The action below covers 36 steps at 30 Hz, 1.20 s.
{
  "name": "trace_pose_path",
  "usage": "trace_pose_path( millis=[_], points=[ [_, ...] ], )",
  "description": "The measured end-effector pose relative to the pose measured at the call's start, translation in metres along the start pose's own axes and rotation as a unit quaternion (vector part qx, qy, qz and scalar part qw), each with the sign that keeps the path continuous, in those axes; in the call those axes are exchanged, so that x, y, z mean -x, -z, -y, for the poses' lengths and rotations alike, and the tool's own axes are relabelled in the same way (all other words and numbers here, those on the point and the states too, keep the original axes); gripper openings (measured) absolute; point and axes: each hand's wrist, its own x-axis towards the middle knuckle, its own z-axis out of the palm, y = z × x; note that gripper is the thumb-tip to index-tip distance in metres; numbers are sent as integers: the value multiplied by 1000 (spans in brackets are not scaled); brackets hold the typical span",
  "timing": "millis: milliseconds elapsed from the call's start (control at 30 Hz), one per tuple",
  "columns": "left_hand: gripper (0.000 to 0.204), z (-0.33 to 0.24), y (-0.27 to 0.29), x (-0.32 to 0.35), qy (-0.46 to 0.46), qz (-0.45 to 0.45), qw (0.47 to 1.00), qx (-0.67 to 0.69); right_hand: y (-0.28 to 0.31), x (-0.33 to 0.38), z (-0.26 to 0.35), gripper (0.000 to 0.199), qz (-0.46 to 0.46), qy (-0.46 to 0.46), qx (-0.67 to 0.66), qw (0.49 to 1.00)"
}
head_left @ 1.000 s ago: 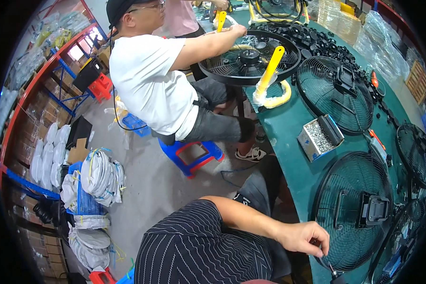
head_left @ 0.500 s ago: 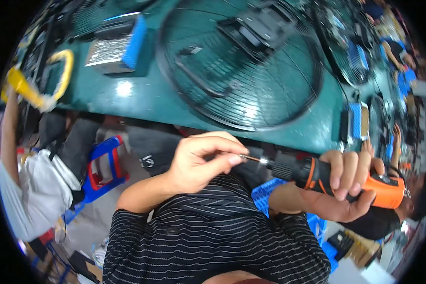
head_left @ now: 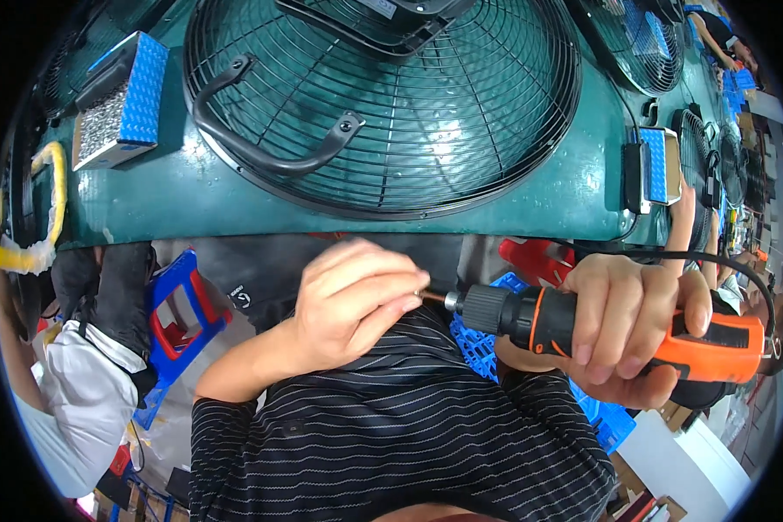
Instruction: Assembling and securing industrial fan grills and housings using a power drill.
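My right hand [head_left: 622,317] grips an orange and black electric screwdriver [head_left: 713,350], held level with its nose to the left. A slim bit [head_left: 435,297] sticks out of its chuck. At the bit's tip, the thumb and fingers of my left hand [head_left: 344,300] are pinched together, slightly blurred. A tiny metallic piece shows at those fingertips, too small to name. Beyond my hands, on the green table, lies a round black fan grille [head_left: 391,211] with a curved black handle [head_left: 261,158] on it and a black housing [head_left: 387,35] at its far side.
An open box of small metal parts [head_left: 139,100] stands left on the table [head_left: 170,204]. Another blue-sided box [head_left: 657,165] is at the right. A black cord [head_left: 670,254] runs to the screwdriver. A person in light clothing [head_left: 83,374] sits left by a blue-red stool [head_left: 170,313].
The view has shifted, so the grille sits nearer and the handle shows clearly. My left fingers remain at the bit's tip, and the screwdriver is still held level in my right hand.
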Motion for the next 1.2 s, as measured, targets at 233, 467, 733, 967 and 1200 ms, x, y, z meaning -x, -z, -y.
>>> trace_pose_path(
  millis=[233,467,733,967,1200],
  points=[
    [59,18,0,-29,-110,-182,841,-497,9,-12,-8,42,44,10,135,990],
    [53,26,-5,-33,-68,-186,804,-561,12,-18,-24,45,69,-21,165,984],
    [72,17,32,-37,-95,-132,792,-588,3,-24,-34,48,89,-45,201,974],
    [93,11,102,-31,-61,-32,823,-564,-9,-28,-39,44,96,-64,247,962],
    [82,14,101,-30,-71,-25,835,-545,-8,-48,-49,43,184,-137,166,959]
  ],
)
